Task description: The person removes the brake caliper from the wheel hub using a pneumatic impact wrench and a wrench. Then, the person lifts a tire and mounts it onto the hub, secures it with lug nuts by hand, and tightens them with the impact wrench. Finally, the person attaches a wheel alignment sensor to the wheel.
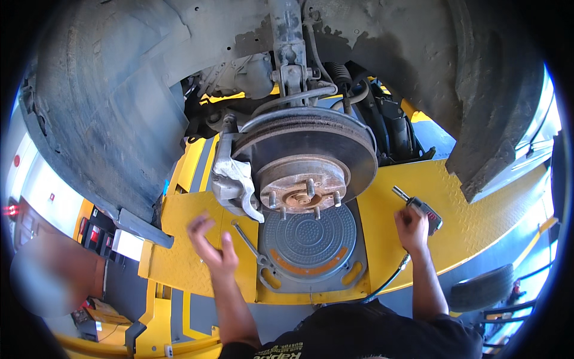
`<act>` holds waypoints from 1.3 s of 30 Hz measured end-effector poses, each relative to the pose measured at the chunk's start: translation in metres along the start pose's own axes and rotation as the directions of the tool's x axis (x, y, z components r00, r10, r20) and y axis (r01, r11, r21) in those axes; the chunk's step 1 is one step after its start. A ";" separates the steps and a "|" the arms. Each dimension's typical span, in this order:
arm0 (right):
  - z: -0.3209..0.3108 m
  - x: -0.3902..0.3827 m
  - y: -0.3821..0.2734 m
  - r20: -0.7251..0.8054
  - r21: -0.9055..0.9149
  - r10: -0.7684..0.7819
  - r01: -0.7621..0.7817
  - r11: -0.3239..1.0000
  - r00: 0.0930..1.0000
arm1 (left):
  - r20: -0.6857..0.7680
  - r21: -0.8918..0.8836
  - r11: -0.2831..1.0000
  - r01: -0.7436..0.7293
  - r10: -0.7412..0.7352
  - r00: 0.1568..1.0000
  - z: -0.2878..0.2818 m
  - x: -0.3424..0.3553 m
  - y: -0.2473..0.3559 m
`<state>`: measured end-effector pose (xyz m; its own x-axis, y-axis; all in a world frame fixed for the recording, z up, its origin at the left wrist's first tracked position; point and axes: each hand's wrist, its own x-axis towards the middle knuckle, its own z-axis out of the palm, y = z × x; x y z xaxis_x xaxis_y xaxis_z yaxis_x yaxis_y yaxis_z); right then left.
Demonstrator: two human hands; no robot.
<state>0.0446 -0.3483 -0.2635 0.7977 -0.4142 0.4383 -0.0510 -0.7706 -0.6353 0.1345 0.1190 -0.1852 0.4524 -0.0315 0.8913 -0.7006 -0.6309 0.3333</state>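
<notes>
A bare brake disc with a rusty hub and wheel studs (pixel 305 164) hangs in the wheel arch of a raised car, with a grey caliper (pixel 234 179) at its left. My right hand (pixel 411 227) is shut on an air ratchet tool (pixel 421 208) lying over the yellow lift ramp (pixel 418 185), to the right of the disc; a hose trails from it. My left hand (pixel 209 245) is blurred, open with fingers spread, hovering over the ramp below the caliper. A wrench (pixel 250 242) lies on the ramp just right of that hand.
A round grey turnplate (pixel 311 239) sits in the ramp under the hub. The dark fender liner (pixel 113 107) curves around the wheel well. A loose tyre (pixel 481 287) lies on the floor at the lower right. Red tool trays (pixel 92 233) stand at the left.
</notes>
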 end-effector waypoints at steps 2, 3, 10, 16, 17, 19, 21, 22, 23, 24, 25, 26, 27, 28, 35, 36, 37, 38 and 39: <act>-0.008 0.036 -0.044 -0.147 0.207 -0.138 0.167 0.964 0.979 | -0.046 -0.045 0.991 -0.129 0.127 0.991 0.006 0.066 0.015; -0.012 0.052 -0.065 -0.238 0.235 -0.213 0.268 0.934 0.948 | -0.083 -0.104 0.981 -0.166 0.157 0.984 0.012 0.094 0.021; -0.025 0.117 -0.171 -0.416 0.359 -0.374 0.528 0.770 0.829 | 0.083 -0.268 0.958 -0.097 0.124 0.989 0.056 0.166 0.044; -0.001 0.146 -0.197 -0.375 0.315 -0.368 0.490 0.813 0.851 | -0.142 -0.078 0.978 -0.194 0.182 0.973 0.063 0.149 0.046; 0.001 0.147 -0.198 -0.408 0.232 -0.383 0.500 0.835 0.829 | -0.150 -0.086 0.985 -0.151 0.137 0.979 0.066 0.149 0.046; 0.003 0.149 -0.201 -0.463 0.077 -0.401 0.486 0.870 0.791 | -0.163 -0.014 0.986 -0.164 0.159 0.974 0.069 0.152 0.045; 0.002 0.149 -0.204 -0.472 0.062 -0.399 0.481 0.875 0.786 | -0.173 0.023 0.986 -0.162 0.164 0.971 0.070 0.156 0.045; 0.001 0.148 -0.204 -0.484 0.051 -0.405 0.487 0.872 0.776 | -0.148 0.027 0.985 -0.173 0.175 0.973 0.069 0.157 0.046; -0.001 0.147 -0.204 -0.461 0.061 -0.410 0.489 0.870 0.787 | -0.136 0.032 0.983 -0.180 0.182 0.974 0.067 0.157 0.046; -0.004 0.144 -0.203 -0.451 0.058 -0.419 0.494 0.867 0.788 | -0.125 0.040 0.982 -0.186 0.189 0.974 0.064 0.155 0.047; -0.006 0.141 -0.201 -0.442 0.058 -0.425 0.497 0.866 0.790 | -0.113 0.043 0.983 -0.181 0.184 0.976 0.061 0.153 0.048; -0.009 0.138 -0.198 -0.438 0.055 -0.433 0.504 0.862 0.788 | -0.137 0.028 0.982 -0.185 0.187 0.973 0.058 0.149 0.050; -0.013 0.133 -0.194 -0.447 0.074 -0.420 0.501 0.862 0.790 | -0.159 0.014 0.983 -0.184 0.184 0.970 0.055 0.144 0.053; -0.017 0.128 -0.190 -0.462 0.140 -0.380 0.490 0.861 0.801 | -0.173 0.000 0.985 -0.175 0.173 0.970 0.052 0.138 0.055; -0.030 0.108 -0.203 -0.454 0.061 -0.360 0.431 0.900 0.815 | -0.278 0.025 0.969 -0.245 0.242 0.930 0.034 0.125 0.082; -0.029 0.110 -0.211 -0.470 0.020 -0.394 0.455 0.890 0.790 | -0.271 0.055 0.970 -0.237 0.243 0.931 0.034 0.130 0.086; -0.028 0.116 -0.220 -0.467 0.001 -0.395 0.448 0.894 0.791 | -0.315 0.039 0.969 -0.244 0.243 0.917 0.039 0.137 0.090; -0.026 0.121 -0.229 -0.485 -0.052 -0.444 0.482 0.875 0.754 | -0.297 0.079 0.967 -0.242 0.255 0.920 0.041 0.144 0.092; -0.023 0.127 -0.236 -0.475 -0.097 -0.439 0.450 0.888 0.763 | -0.280 0.120 0.963 -0.243 0.268 0.922 0.045 0.153 0.092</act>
<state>0.1444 -0.2300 -0.0433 0.3459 -0.2079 0.9149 0.2552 -0.9175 -0.3050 0.1639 0.0211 -0.0319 0.0752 0.0190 0.9970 -0.7181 -0.6927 0.0674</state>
